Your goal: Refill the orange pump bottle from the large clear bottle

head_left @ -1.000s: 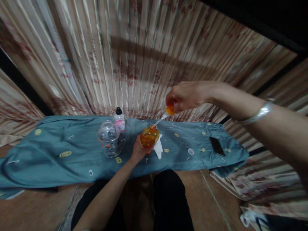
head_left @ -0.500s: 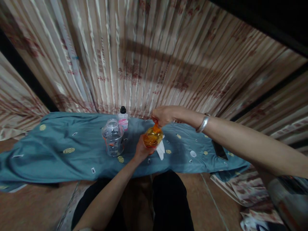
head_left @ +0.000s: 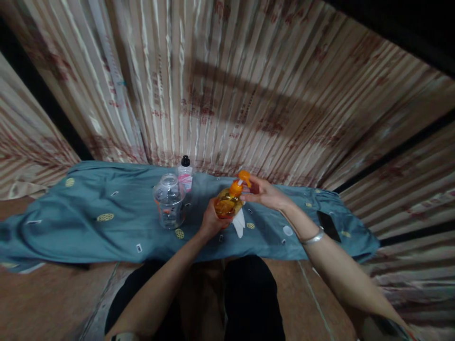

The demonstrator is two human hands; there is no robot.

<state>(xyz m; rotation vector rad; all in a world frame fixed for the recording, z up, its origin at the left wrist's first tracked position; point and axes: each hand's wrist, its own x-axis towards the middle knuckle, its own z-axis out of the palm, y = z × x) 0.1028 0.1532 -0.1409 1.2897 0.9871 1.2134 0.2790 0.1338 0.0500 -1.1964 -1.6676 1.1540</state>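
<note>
My left hand (head_left: 211,220) is wrapped round the lower side of an amber pump bottle (head_left: 227,204), which tilts a little to the right. Its orange pump head (head_left: 244,176) stands up from the collar with a pale stem showing. Just right of the pump is my right hand (head_left: 263,193), fingers apart and partly curled; whether a fingertip touches the collar I cannot tell. A piece of white paper or tissue (head_left: 239,223) lies beneath the bottle. Left of my hands stand a clear plastic container (head_left: 170,208) and a small clear bottle with a black cap (head_left: 185,176).
A teal patterned cloth (head_left: 117,237) covers the low surface before me. On its right part lies a dark phone (head_left: 329,226). A striped curtain (head_left: 213,94) hangs close behind, and my knees (head_left: 250,293) are at the front edge.
My right hand has come off the top of the pump and moved down to its right side, its fingers opening. The orange pump head now shows. My left hand still holds the bottle.
</note>
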